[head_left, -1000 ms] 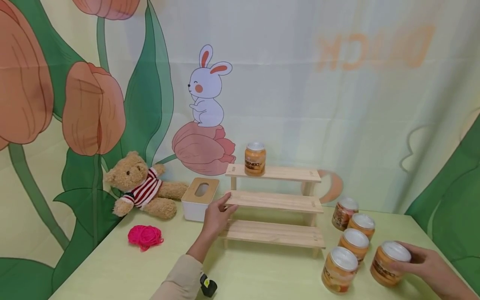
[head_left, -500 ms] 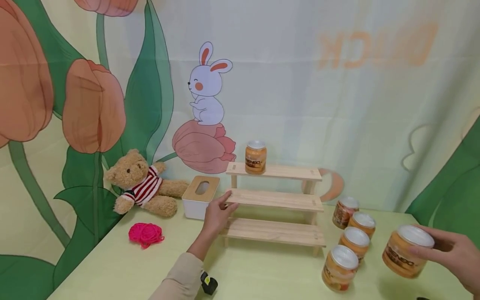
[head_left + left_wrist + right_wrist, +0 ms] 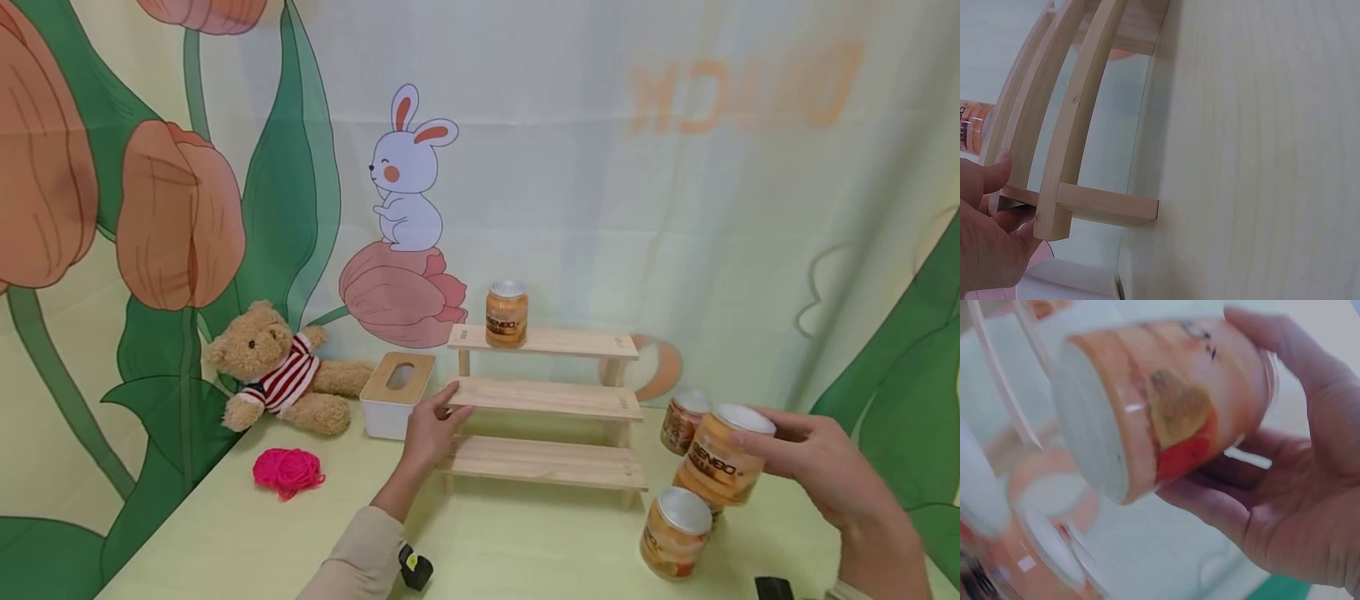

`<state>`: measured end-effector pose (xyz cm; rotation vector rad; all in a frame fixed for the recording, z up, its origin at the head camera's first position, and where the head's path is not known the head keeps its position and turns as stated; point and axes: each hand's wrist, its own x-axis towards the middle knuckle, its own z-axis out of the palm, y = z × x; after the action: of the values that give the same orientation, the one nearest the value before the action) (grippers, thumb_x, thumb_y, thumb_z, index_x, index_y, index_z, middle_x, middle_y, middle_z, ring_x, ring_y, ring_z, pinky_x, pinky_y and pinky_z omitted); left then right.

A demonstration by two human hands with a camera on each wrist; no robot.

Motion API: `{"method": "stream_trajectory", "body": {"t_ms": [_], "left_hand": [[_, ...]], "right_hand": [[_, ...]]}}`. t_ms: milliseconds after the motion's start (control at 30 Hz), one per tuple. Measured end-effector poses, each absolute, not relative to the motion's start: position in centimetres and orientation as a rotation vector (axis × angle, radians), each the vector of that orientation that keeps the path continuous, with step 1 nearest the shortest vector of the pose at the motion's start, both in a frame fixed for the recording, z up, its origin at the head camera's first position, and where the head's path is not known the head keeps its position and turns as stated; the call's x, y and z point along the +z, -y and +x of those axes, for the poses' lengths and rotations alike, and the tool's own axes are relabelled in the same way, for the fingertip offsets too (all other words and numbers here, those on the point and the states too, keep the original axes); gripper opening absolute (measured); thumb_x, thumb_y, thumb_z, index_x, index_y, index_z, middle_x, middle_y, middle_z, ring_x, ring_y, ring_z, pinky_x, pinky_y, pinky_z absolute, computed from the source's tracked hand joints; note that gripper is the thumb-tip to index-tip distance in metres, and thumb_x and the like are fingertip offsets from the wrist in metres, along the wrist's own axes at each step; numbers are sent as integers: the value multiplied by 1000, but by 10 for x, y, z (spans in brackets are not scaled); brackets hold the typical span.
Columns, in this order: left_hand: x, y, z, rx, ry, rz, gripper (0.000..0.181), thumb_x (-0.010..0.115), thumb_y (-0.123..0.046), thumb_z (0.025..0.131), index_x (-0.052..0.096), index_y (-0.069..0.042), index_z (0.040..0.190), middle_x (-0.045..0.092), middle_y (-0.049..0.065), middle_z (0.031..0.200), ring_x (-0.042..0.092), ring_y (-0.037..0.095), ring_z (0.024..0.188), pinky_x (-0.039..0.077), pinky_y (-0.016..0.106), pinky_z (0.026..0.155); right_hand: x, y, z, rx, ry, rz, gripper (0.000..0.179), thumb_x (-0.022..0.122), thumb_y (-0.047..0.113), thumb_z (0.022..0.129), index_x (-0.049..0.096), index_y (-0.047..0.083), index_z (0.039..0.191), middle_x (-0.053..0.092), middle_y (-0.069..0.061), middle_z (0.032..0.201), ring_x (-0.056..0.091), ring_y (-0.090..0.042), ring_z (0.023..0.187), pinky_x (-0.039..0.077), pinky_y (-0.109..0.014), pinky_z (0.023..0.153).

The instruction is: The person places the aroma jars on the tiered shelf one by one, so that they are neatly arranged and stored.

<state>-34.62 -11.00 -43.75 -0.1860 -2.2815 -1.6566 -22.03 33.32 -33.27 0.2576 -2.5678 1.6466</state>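
Wood rack (image 3: 547,398) in head view: upright on table (image 3: 517,542), gripped at left end of middle tier by left hand (image 3: 431,433). Held jar (image 3: 722,457) right of rack, clasped between thumb and fingers of right hand (image 3: 821,458). Step in hand, by judgement: transfer of held jar to rack, with rack braced. Next move, as judged: carry left, avoid nearby lids, set base level on a tier. Containers: upper jar (image 3: 507,315) upright on top tier, toward left end; front jar (image 3: 675,537) and back jar (image 3: 682,422) upright on table, lidded; at least one more mostly hidden behind held jar. Tissue box (image 3: 384,419) left of rack, contents impossible to tell. In left wrist view: thumb and fingers clamped on tier end. In right wrist view: held jar orange, blurred, base clear of table; contents impossible to identify.
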Motion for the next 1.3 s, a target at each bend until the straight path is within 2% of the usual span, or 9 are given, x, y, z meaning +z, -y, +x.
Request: {"method": "stream_trajectory", "body": {"t_ms": [67, 200, 333, 467, 567, 800, 867, 1033, 1300], "left_hand": [[-438, 110, -347, -1657, 2283, -182, 52, 72, -18, 94, 56, -7, 143, 65, 21, 126, 69, 26, 101, 48, 23, 62], [-439, 110, -347, -1647, 2287, -183, 52, 72, -19, 95, 56, -8, 143, 65, 21, 127, 68, 25, 100, 49, 24, 63], [-439, 111, -346, -1650, 2285, -189, 53, 72, -19, 94, 56, -8, 143, 64, 22, 128, 68, 25, 100, 49, 24, 63], [-439, 110, -346, -1666, 2277, -199, 52, 72, -18, 95, 56, -7, 143, 63, 21, 130, 68, 26, 104, 52, 25, 68], [-439, 109, -346, -1677, 2276, -198, 52, 72, -18, 94, 56, -7, 143, 63, 21, 130, 68, 26, 106, 53, 25, 70], [-439, 110, -346, -1659, 2280, -176, 52, 73, -19, 94, 58, -10, 142, 62, 19, 133, 68, 26, 105, 49, 23, 63], [-441, 110, -345, -1659, 2282, -165, 52, 74, -19, 93, 58, -11, 142, 62, 18, 132, 68, 26, 104, 49, 23, 63], [-441, 113, -345, -1664, 2286, -138, 52, 74, -20, 93, 59, -13, 142, 68, 18, 122, 66, 18, 92, 46, 23, 59], [-442, 110, -349, -1670, 2279, -168, 52, 74, -21, 93, 59, -13, 142, 69, 17, 118, 65, 17, 89, 45, 21, 56]], "right_hand": [[-330, -319, -224, 1696, 2540, 237, 35, 66, 22, 99, 65, 12, 133, 69, 11, 108, 64, -6, 98, 55, -32, 79], [-328, -287, -230, 1676, 2511, 171, 57, 72, 28, 94, 56, -4, 139, 70, 4, 110, 64, -7, 96, 55, -30, 78], [-332, -255, -235, 1673, 2429, 63, 67, 80, 34, 88, 57, -2, 139, 70, 4, 107, 62, -5, 90, 55, -28, 73], [-337, -229, -236, 1677, 2309, -19, 67, 85, 38, 81, 64, 5, 135, 72, 8, 102, 61, -6, 90, 53, -25, 72], [-338, -213, -237, 1680, 2237, -41, 64, 87, 39, 78, 67, 10, 132, 72, 8, 104, 63, -6, 97, 52, -22, 77], [-328, -191, -246, 1594, 2161, -60, 66, 89, 41, 75, 68, 10, 130, 70, -9, 113, 64, -8, 94, 53, -20, 71], [-325, -188, -252, 1529, 2186, -23, 66, 88, 43, 76, 68, 12, 131, 69, -10, 116, 63, -10, 96, 53, -20, 71], [-315, -181, -281, 1425, 2241, 109, 52, 86, 44, 77, 75, 12, 117, 72, -7, 110, 63, -17, 96, 54, -28, 72], [-299, -176, -329, 1369, 2342, 50, 57, 83, 52, 77, 76, 6, 110, 72, -13, 108, 63, -26, 98, 52, -38, 75]]}}
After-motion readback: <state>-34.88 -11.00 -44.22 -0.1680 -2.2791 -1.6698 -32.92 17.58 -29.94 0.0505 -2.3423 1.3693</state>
